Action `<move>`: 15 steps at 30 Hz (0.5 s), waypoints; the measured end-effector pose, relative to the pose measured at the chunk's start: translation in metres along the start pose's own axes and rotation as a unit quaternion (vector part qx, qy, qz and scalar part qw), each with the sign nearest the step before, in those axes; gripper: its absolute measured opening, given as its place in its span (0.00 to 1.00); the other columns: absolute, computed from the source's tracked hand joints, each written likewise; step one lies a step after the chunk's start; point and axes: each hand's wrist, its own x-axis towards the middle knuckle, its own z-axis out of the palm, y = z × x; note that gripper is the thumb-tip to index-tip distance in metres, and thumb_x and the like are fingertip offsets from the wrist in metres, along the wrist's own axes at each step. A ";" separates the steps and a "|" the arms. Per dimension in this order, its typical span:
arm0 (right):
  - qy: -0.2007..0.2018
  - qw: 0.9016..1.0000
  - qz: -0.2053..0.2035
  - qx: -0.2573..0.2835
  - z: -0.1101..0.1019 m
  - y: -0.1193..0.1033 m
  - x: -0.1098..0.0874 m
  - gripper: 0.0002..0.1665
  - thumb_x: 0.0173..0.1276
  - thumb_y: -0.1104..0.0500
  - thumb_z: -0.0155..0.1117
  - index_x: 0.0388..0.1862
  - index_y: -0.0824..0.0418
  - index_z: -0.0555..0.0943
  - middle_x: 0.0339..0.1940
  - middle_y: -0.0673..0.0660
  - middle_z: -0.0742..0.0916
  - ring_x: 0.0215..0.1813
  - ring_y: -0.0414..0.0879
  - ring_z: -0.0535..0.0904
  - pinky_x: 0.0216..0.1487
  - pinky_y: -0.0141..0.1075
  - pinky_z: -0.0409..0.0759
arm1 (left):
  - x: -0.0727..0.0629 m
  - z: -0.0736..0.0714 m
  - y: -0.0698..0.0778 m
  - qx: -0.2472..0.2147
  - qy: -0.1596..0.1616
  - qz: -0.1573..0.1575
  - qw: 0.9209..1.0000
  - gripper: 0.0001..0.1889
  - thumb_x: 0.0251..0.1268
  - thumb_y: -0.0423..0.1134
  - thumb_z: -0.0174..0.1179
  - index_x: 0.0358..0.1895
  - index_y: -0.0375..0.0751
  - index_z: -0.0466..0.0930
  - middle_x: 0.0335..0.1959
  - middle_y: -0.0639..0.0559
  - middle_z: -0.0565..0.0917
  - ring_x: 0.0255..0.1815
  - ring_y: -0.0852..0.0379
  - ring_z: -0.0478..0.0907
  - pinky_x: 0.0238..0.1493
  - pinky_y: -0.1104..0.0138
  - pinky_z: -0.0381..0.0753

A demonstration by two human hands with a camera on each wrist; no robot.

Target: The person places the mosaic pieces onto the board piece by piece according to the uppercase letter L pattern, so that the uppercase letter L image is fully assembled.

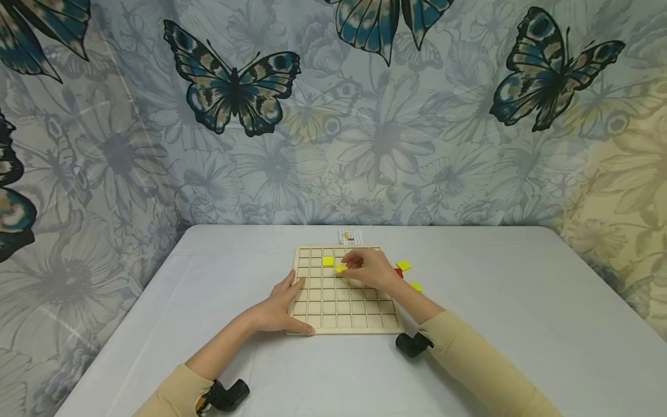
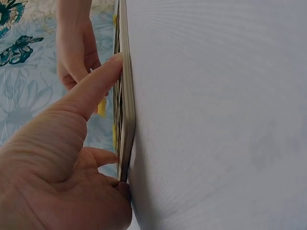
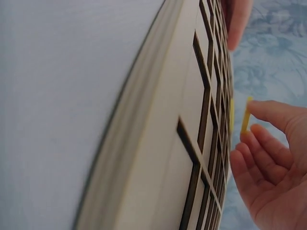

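board: pale wood, gridded into square cells, flat on desk, left hand touching left and near edges | held tile: thin, yellow, pinched by right hand just above board | set tile: yellow, in a far-side cell | loose tiles: yellow and red, beside board's right edge

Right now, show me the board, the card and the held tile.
Board (image 1: 343,295): head view, a bare middle cell.
Card (image 1: 350,237): head view, its printed face.
Held tile (image 3: 246,120): right wrist view, its edge.
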 end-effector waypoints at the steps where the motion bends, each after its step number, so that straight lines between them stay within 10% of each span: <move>1: 0.000 1.000 -0.003 0.001 0.001 -0.001 0.001 0.14 0.56 0.57 0.77 0.41 0.59 0.86 0.32 0.48 0.85 0.36 0.41 0.80 0.42 0.36 0.78 | 0.000 0.000 0.000 0.000 0.000 0.000 1.000 0.60 0.46 0.52 0.77 0.78 0.36 0.47 0.78 0.34 0.36 0.77 0.35 0.34 0.70 0.39 0.46; 15: -0.019 0.998 -0.037 -0.039 0.015 -0.009 0.014 0.09 0.58 0.60 0.75 0.37 0.60 0.85 0.31 0.48 0.84 0.34 0.40 0.78 0.40 0.34 0.77 | 0.000 -0.001 0.000 -0.003 -0.005 -0.001 1.000 0.60 0.46 0.52 0.77 0.78 0.37 0.46 0.78 0.35 0.35 0.78 0.36 0.33 0.70 0.40 0.46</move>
